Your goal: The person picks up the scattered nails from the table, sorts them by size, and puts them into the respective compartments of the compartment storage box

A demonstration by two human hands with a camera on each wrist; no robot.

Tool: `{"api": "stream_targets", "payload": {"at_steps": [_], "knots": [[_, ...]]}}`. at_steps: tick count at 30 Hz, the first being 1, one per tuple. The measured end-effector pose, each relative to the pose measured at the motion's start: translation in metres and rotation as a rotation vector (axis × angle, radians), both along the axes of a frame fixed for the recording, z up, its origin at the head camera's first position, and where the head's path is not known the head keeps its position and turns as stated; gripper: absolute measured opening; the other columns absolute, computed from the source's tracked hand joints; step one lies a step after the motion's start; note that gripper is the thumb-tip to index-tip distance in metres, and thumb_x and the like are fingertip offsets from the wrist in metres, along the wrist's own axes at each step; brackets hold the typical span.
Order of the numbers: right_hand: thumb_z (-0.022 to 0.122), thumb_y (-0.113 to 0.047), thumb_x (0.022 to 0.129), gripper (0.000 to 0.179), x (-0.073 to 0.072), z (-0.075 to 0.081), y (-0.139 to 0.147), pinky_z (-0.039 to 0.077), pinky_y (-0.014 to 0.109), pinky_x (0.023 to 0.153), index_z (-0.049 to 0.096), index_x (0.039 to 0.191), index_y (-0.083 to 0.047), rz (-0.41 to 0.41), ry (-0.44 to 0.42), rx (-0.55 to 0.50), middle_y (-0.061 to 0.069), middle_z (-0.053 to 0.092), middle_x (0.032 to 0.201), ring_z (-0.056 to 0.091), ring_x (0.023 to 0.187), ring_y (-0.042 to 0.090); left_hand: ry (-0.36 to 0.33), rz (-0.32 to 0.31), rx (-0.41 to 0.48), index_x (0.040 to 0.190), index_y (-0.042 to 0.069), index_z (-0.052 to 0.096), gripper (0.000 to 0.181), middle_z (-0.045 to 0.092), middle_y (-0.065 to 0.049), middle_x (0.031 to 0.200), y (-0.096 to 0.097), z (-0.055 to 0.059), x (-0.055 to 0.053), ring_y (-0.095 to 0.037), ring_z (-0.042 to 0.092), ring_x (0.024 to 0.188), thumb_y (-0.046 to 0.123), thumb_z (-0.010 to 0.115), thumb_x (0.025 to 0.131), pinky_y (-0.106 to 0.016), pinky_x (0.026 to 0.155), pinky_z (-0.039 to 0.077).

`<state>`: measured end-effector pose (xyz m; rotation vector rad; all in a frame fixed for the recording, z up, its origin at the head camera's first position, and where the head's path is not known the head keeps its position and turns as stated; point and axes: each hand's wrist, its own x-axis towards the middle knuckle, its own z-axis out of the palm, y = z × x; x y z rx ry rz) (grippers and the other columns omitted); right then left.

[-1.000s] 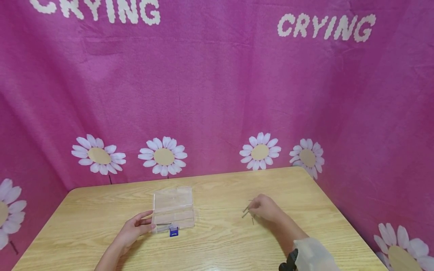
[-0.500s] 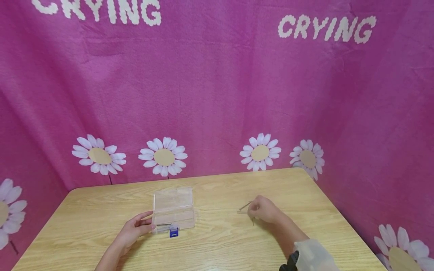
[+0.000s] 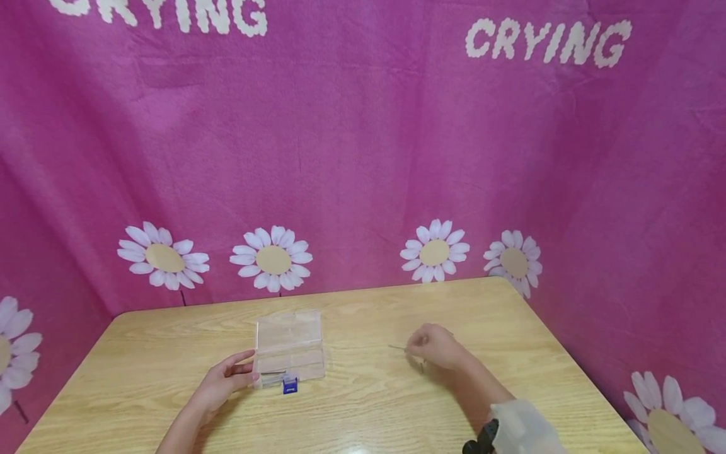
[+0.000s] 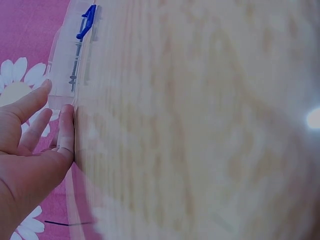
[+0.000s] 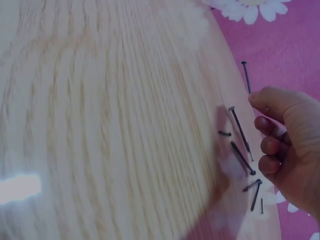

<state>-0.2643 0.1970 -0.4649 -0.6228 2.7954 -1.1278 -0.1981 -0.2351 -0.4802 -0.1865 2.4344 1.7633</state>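
Note:
My left hand rests against the left side of an open, clear plastic case, thumb at its front corner and fingers along the side. Its blue latch faces me, and a few nails lie inside in the left wrist view. To the right, my right hand pinches a nail between thumb and forefinger, head end sticking out. Below that hand in the right wrist view, several loose nails of different lengths lie on the table; the hand mostly hides them in the head view.
The wooden table carries the case left of centre and the loose nails right of centre. A pink curtain with daisies stands behind the table and along both sides. A black device sits at the right wrist.
My right hand has shifted slightly left, and the nail at its fingertips now points left instead of down-left. The left hand and the case stay in place.

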Motion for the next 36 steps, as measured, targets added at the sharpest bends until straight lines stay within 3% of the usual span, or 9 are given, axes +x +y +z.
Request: {"api": "stream_targets", "payload": {"at_steps": [12,24,29,31,33,36], "knots": [[0.066,-0.015,0.082,0.013,0.003,0.006,-0.024,0.048,0.03,0.077,0.069,0.089,-0.005,-0.038,-0.096,-0.129,0.006,0.063,0.089,0.055,0.084,0.015,0.001,-0.003,0.002,0.137,-0.003,0.042,0.061,0.056,-0.026,0.123,0.0,0.001,0.0,-0.019,0.058,0.102,0.01,0.068,0.084,-0.028,0.082,0.048],[0.064,-0.017,0.086,0.015,0.006,0.01,-0.054,0.048,0.032,0.078,0.067,0.092,-0.004,0.048,-0.097,-0.144,0.006,0.065,0.092,0.056,0.086,0.016,0.012,-0.02,0.016,0.137,-0.006,0.04,0.06,0.055,-0.028,0.122,-0.001,0.001,0.001,-0.015,0.058,0.099,0.007,0.066,0.085,-0.026,0.079,0.05],[0.064,-0.008,0.083,0.013,0.009,0.004,-0.071,0.053,0.033,0.074,0.062,0.091,0.001,0.019,-0.295,-0.362,0.011,0.056,0.096,0.053,0.086,0.02,0.012,-0.016,0.005,0.137,-0.004,0.04,0.061,0.055,-0.028,0.124,-0.001,0.001,0.0,-0.018,0.059,0.102,0.009,0.067,0.084,-0.029,0.081,0.05],[0.064,-0.006,0.082,0.013,0.011,0.004,-0.077,0.053,0.033,0.073,0.06,0.091,0.003,0.013,-0.331,-0.418,0.012,0.055,0.096,0.052,0.086,0.02,0.014,-0.014,0.003,0.137,-0.004,0.041,0.061,0.055,-0.028,0.124,-0.001,0.001,0.0,-0.019,0.059,0.102,0.009,0.068,0.084,-0.03,0.081,0.05],[0.064,-0.006,0.082,0.013,0.011,0.004,-0.083,0.053,0.033,0.073,0.061,0.091,0.003,0.028,-0.323,-0.424,0.012,0.055,0.095,0.052,0.085,0.02,0.021,-0.016,0.007,0.137,-0.005,0.04,0.061,0.055,-0.029,0.124,0.0,0.001,0.001,-0.019,0.059,0.102,0.008,0.068,0.084,-0.029,0.081,0.05],[0.065,-0.011,0.082,0.013,0.012,0.006,-0.09,0.05,0.029,0.069,0.064,0.09,0.0,0.058,-0.238,-0.351,0.01,0.059,0.091,0.052,0.079,0.017,0.026,-0.015,0.015,0.137,-0.005,0.04,0.061,0.055,-0.029,0.124,0.0,0.001,0.002,-0.018,0.059,0.102,0.007,0.067,0.083,-0.027,0.08,0.049]]}}
